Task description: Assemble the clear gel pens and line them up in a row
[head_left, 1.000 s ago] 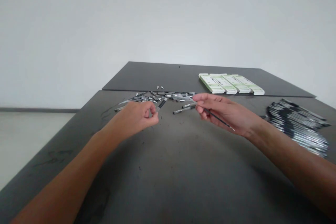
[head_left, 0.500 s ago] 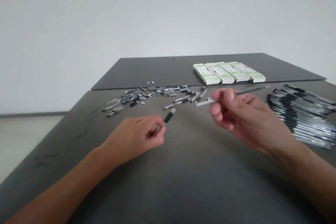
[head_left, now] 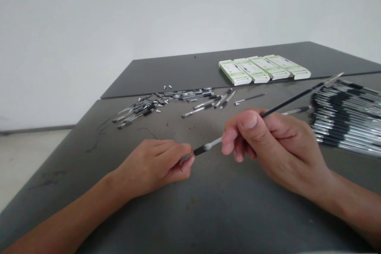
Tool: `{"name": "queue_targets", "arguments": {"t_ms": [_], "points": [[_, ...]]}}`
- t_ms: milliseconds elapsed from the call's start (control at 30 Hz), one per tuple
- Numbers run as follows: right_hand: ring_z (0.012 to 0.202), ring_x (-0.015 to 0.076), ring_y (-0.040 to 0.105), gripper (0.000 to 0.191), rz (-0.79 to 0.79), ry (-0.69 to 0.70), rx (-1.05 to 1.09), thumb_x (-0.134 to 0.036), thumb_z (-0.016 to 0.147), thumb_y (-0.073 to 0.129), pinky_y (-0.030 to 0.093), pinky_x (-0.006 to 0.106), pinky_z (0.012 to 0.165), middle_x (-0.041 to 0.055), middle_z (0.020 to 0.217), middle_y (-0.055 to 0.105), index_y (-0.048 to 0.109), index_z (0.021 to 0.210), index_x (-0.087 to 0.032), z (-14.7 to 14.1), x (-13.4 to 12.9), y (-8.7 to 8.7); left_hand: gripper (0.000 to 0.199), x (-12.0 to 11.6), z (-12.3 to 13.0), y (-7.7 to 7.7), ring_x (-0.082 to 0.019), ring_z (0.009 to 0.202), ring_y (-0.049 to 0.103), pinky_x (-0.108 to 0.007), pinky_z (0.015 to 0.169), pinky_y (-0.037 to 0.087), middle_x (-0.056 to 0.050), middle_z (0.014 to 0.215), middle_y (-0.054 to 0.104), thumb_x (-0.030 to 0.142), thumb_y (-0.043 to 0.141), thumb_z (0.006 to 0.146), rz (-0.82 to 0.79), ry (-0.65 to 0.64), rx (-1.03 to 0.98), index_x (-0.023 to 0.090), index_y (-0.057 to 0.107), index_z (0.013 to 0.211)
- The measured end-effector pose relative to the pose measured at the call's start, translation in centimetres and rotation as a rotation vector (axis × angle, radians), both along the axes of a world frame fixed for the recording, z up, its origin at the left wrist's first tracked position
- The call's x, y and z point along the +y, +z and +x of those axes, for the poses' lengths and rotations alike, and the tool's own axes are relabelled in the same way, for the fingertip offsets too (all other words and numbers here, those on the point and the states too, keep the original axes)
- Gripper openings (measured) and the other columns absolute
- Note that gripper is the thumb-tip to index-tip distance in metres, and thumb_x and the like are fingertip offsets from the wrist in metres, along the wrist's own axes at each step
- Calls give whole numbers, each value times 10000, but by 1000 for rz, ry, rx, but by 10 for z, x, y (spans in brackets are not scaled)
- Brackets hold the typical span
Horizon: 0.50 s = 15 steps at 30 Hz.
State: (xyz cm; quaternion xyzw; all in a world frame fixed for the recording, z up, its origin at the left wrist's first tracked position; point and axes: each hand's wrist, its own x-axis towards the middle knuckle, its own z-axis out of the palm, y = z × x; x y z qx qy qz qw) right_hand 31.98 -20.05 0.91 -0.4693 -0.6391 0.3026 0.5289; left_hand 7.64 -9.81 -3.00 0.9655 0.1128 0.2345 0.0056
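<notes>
Head view: left hand (head_left: 151, 165) pinches a gel pen barrel (head_left: 202, 149); right hand (head_left: 270, 149) grasps a thin black refill (head_left: 291, 100); loose pens (head_left: 198, 111) lie farther up the frame.

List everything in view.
Table: 1, dark grey, two panels, under everything.
Wall: 1, white, behind the table.
Floor: 1, pale, far left.
Boxes: 4, white and green, side by side on the far panel.
Loose pens: many, black and clear, scattered mid-table.
Stacked pens: many, black and silver, at right.
Loose refill: 1, black, on the table.
Pen barrel: 1, black and clear, between the hands.
Held refill: 1, black, pale tip, in the right hand.
Left hand: 1, fingers on the barrel.
Right hand: 1, gripping the refill.
</notes>
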Motion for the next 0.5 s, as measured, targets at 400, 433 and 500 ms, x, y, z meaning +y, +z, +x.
{"name": "queue_targets", "arguments": {"t_ms": [400, 433, 500], "points": [[635, 119, 704, 366, -70, 14, -156, -472, 1082, 629, 493, 249, 518, -12, 857, 825, 818, 831, -283, 1, 3, -4, 135, -3, 0, -1, -96, 519, 576, -239, 563, 409, 84, 651, 656, 195, 553, 1044, -36, 19, 10, 245, 577, 921], [724, 144, 753, 404, -84, 37, -153, -484, 1075, 635, 490, 248, 525, 2, 901, 842, 803, 775, -273, 0, 4, -4, 145, -3, 1, -1, -96, 516, 574, -241, 559, 406, 83, 649, 656, 193, 549, 1042, -48, 17, 14, 246, 571, 908], [935, 199, 802, 489, -114, 89, -138, -500, 1066, 637, 480, 243, 532, 30, 1059, 862, 750, 662, -249, -2, 6, -3, 162, -4, 1, -1, -96, 507, 568, -241, 550, 402, 84, 641, 649, 190, 539, 1039, -75, 16, 23, 246, 561, 888]]}}
